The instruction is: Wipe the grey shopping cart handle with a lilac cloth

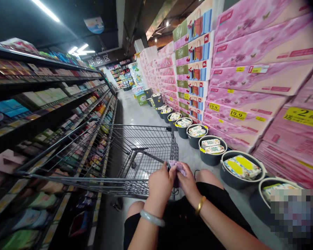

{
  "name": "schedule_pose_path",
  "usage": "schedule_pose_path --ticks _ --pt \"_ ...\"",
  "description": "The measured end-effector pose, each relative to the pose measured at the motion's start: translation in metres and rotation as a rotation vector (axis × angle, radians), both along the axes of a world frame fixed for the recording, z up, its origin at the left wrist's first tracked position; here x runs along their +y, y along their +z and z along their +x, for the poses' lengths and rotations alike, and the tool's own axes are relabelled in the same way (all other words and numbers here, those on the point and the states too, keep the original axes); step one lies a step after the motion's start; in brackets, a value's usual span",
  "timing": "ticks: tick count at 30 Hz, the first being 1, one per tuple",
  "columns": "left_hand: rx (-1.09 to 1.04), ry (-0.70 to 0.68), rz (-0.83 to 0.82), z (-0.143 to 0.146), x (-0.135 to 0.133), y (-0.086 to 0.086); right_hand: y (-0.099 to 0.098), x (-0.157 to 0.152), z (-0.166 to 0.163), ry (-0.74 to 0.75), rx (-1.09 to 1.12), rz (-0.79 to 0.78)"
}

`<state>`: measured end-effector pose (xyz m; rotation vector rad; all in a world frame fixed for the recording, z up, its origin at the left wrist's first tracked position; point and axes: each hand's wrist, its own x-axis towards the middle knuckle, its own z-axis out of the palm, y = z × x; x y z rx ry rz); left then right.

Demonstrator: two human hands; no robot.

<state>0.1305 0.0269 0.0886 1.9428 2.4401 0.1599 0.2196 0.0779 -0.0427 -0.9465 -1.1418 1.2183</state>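
A small crumpled piece of light purple cloth or tissue [180,168] is pinched between my two hands, in front of my lap. My left hand [159,184], with a pale bangle at its wrist, has its thumb and fingers closed on the left side of it. From the right, my right hand [187,181] grips it too; a gold bracelet circles that wrist. Just beyond my hands stands a grey wire shopping cart [146,130], its basket holding nothing that I can see. My fingers partly hide the near corner of the cart.
Shelves of packaged goods [54,95] line the left side. Along the right, black buckets [212,158] with packs of wipes stand in a row before stacked pink tissue packs [250,52]. A grey floor aisle [130,107] runs ahead. The lower right corner is blurred out.
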Motion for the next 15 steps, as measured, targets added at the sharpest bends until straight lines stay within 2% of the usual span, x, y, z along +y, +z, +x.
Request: schedule_pose_path --ticks 3,5,8,11,13,15 --pt "0.112 0.055 -0.074 0.006 0.007 -0.001 -0.025 0.004 -0.007 0.02 0.098 -0.11" --pt "0.163 0.032 -0.079 0.004 0.006 -0.004 -0.032 0.003 -0.009 0.047 0.173 -0.179" --pt "0.202 -0.04 -0.066 -0.004 0.001 -0.009 -0.014 0.002 -0.009 0.022 0.214 -0.176" --pt "0.242 -0.07 -0.062 -0.014 -0.008 -0.013 0.013 0.008 -0.006 -0.027 0.152 -0.027" --pt "0.26 -0.084 -0.067 -0.019 -0.014 -0.014 0.013 0.01 -0.007 -0.037 0.07 0.069" --pt "0.265 -0.099 -0.077 -0.024 -0.021 -0.015 -0.006 0.009 -0.009 -0.035 0.006 0.068"
